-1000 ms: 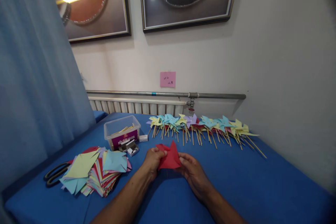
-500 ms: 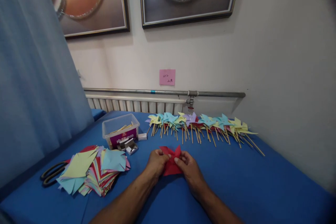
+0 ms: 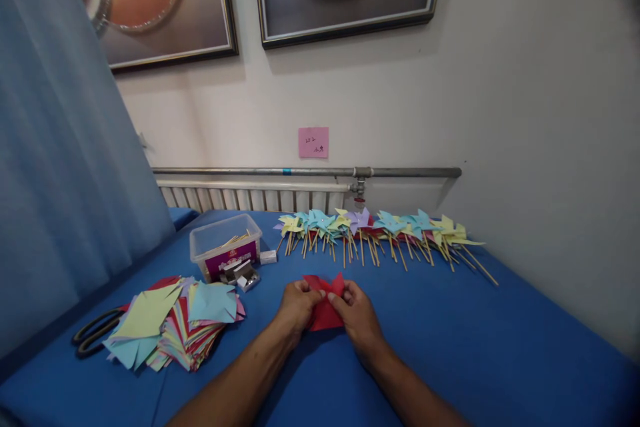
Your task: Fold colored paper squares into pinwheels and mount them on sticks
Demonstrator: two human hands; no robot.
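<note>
Both my hands hold a red paper square just above the blue table. My left hand pinches its left side. My right hand pinches its right side, with the fingertips folding a corner toward the middle. The paper's upper points stick up between my thumbs. Part of the sheet is hidden under my fingers.
A pile of coloured paper squares lies at the left, with black scissors beside it. A clear plastic box with sticks and small metal pieces stands behind. A row of finished pinwheels lies along the far edge by the radiator.
My right hand has moved left onto the red paper and closed in on my left hand; the paper's raised corner has been folded inward. The view has tilted slightly.
</note>
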